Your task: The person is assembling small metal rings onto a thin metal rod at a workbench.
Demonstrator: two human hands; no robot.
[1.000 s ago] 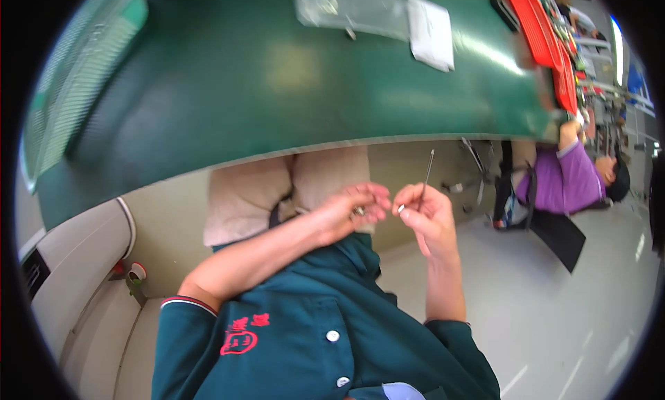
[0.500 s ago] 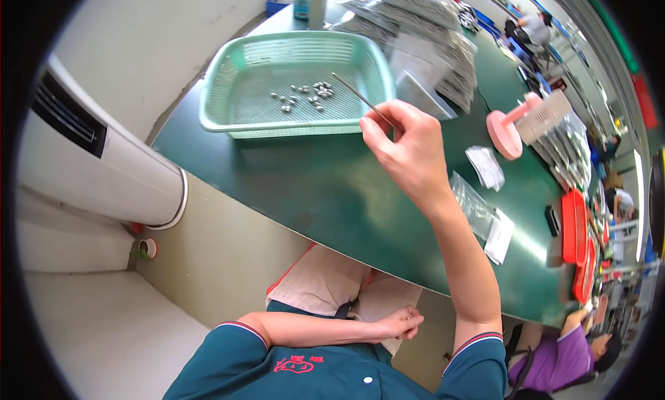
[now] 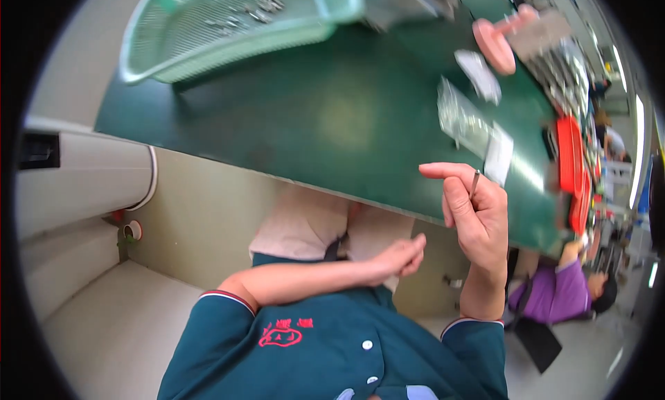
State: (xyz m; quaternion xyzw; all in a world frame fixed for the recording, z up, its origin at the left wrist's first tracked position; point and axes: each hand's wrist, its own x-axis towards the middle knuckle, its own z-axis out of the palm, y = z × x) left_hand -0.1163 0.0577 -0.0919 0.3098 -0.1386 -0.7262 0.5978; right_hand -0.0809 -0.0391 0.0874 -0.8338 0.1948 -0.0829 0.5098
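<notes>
- The right hand [image 3: 474, 220] is raised at the right of centre in the frame, just off the near edge of the green counter [image 3: 312, 116], forefinger stretched out toward the left.
- Its other fingers are curled in narrow around a thin metal pin [image 3: 474, 183], which stands nearly upright between thumb and fingers, its tip poking just above them.
- The left hand [image 3: 402, 254] lies low in the middle of the frame, in front of the person's lap and below the counter edge, fingers loosely folded together; I cannot tell whether anything is held in it.
- The two hands are near each other but apart.
- A pale green mesh tray [image 3: 208, 47] sits on the counter at the upper left of the frame, with small metal parts [image 3: 256, 9] scattered in it, well apart from both hands.
- A clear plastic bag [image 3: 460, 119] and a white slip [image 3: 499, 161] lie on the counter just above the right hand.
- A pink round holder [image 3: 495, 43] stands at the upper right; red trays [image 3: 571, 168] lie along the right edge.
- Another person in a purple top [image 3: 554, 296] sits at the lower right.
- The blurred upper part of the view hides finer detail.
</notes>
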